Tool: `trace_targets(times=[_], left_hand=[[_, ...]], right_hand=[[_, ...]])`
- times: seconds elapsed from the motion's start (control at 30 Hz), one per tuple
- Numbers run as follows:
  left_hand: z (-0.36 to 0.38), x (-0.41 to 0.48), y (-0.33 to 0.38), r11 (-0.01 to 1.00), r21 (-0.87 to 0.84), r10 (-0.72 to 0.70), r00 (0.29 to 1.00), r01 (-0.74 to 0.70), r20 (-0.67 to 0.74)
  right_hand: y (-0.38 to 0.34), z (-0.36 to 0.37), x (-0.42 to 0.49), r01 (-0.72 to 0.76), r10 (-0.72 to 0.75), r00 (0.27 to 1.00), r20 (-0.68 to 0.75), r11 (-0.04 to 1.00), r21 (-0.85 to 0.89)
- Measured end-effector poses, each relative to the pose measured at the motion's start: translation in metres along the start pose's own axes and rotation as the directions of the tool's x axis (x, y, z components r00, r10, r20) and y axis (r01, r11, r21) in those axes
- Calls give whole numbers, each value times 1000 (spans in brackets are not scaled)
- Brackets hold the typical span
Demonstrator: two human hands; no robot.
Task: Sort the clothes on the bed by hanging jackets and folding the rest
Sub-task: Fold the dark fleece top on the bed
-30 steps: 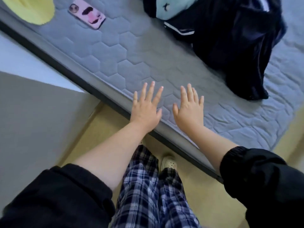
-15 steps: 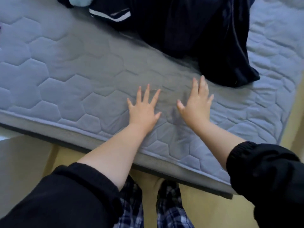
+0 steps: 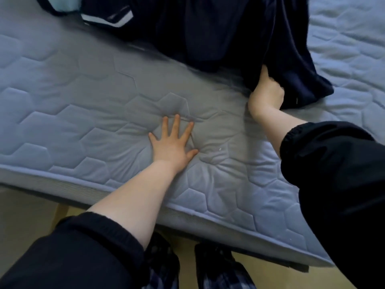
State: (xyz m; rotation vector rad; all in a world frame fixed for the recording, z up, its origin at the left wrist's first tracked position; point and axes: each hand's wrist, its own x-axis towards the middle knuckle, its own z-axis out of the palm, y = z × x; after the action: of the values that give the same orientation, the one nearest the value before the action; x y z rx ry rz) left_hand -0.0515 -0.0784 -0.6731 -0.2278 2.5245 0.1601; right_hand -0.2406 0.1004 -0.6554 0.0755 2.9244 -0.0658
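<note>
A heap of dark navy clothes (image 3: 218, 32), soft and crumpled, lies on the far part of the bed, spilling from the top edge of the view down towards the person's right. Its upper part is cut off, and the folds run together in the dark, so I cannot tell jacket from trousers, nor how many garments there are. One hanging fold trails lowest, and the right hand (image 3: 265, 94) has it by the near edge: the grip is closed, the fingers curled and buried in the cloth, the thumb side towards us. The fingertips themselves are hidden by the fabric.

At the heap's left edge a white-striped band (image 3: 108, 17) shows, perhaps a hem or cuff, and beyond it a scrap of pale blue-green cloth (image 3: 66, 3) is mostly out of frame and blurred.

The left hand (image 3: 173, 142) lies well apart from the clothes, flat on the grey-blue quilted mattress (image 3: 73, 101) with its hexagon stitching. It holds nothing; the fingers are straight and spread, and the padding puckers in creases around the palm.

Both forearms are bare, with black sleeves pushed up: the left sleeve (image 3: 73, 253) low in the view, the right sleeve (image 3: 337, 174) filling the right side and hiding that corner of the bed. Below the mattress edge, dark checked trousers (image 3: 220, 272) show dimly against a yellowish floor (image 3: 25, 215).
</note>
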Motion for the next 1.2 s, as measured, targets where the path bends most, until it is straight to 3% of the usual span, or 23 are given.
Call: trace_targets(times=[0.17, 0.3, 0.37, 0.47, 0.53, 0.6, 0.7, 0.73, 0.8, 0.87, 0.93, 1.03, 1.13, 1.2], left_hand=[[-16, -11, -7, 994, -104, 40, 998, -35, 52], [-31, -48, -7, 948, -317, 3, 995, -33, -95], [-38, -70, -3, 943, -330, -35, 980, -32, -196], [-50, -94, 8, 955, -265, 34, 939, -131, -343], [-60, -102, 19, 952, -214, 125, 913, -221, -389], [-71, -102, 29, 947, -153, 216, 911, -283, -352], [-85, -94, 45, 941, -73, 298, 912, -331, -282], [-89, -92, 49, 941, -58, 308, 913, -334, -268], [-94, -89, 57, 941, -34, 319, 913, -338, -254], [-97, -88, 60, 939, 12, 336, 905, -345, -263], [-98, -87, 58, 939, 75, 343, 905, -335, -252], [-102, -83, 46, 941, 192, 319, 917, -278, -237], [-110, -79, 38, 865, 370, 443, 862, -339, -246], [-115, -77, 40, 823, 422, 504, 832, -380, -234]], right_hand=[[14, -2, -56, 182, -183, 983, -15, 983, -29], [20, -17, -125, 219, -224, 969, 107, 974, 56], [21, -24, -161, 281, -298, 926, 233, 954, 104], [25, -34, -204, 431, -435, 799, 415, 896, 109], [34, -47, -223, 489, -492, 781, 385, 865, 113], [47, -58, -231, 443, -467, 856, 221, 884, 150], [61, -67, -218, 276, -272, 961, -48, 935, 221], [62, -68, -208, 203, -198, 979, -45, 954, 222], [61, -68, -185, 49, -75, 992, 98, 970, 237], [54, -68, -169, -100, -19, 939, 342, 940, 327], [47, -66, -168, -181, -57, 851, 523, 901, 393], [39, -70, -184, -78, -184, 797, 575, 913, 400], [41, -73, -217, 24, -298, 642, 707, 929, 370], [51, -75, -238, 110, -318, 599, 735, 942, 317]])
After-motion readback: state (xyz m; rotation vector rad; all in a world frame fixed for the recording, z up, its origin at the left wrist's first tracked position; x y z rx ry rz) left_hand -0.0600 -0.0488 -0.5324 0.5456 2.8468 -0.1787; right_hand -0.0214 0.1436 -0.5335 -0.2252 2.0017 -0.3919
